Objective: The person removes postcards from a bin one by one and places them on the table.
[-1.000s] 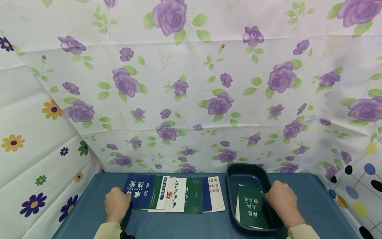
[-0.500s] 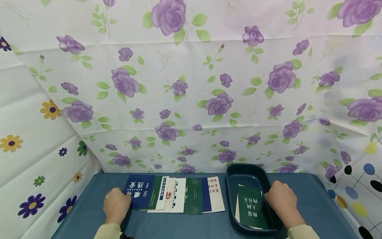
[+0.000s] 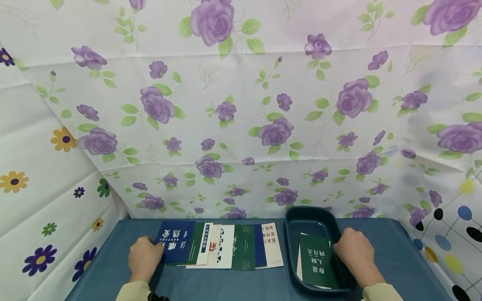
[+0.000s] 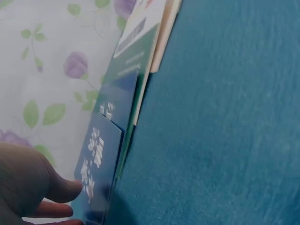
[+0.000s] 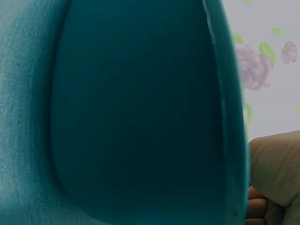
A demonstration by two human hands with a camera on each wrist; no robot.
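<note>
My left hand (image 3: 144, 258) is at the left end of an overlapping row of thin booklets. Its thumb (image 4: 70, 190) reaches the edge of a dark blue booklet (image 4: 96, 154) with white lettering, and the fingers lie straight below the thumb, a gap between them. To the right, a dark teal plastic basin (image 3: 312, 213) holds a green booklet (image 3: 315, 260) lying over a pale one. My right hand (image 3: 355, 253) grips the basin's right rim; in the right wrist view its curled fingers (image 5: 256, 206) show past the rim.
In the row, white booklets (image 3: 226, 246), a green booklet (image 3: 244, 248) and a cream booklet (image 3: 273, 246) overlap between the left hand and the basin. A blue cloth covers the table (image 3: 226, 286). Behind it hangs a floral curtain (image 3: 241, 104).
My left hand has shifted slightly left, away from the blue booklet. The right hand, the basin and the row of booklets stay where they were.
</note>
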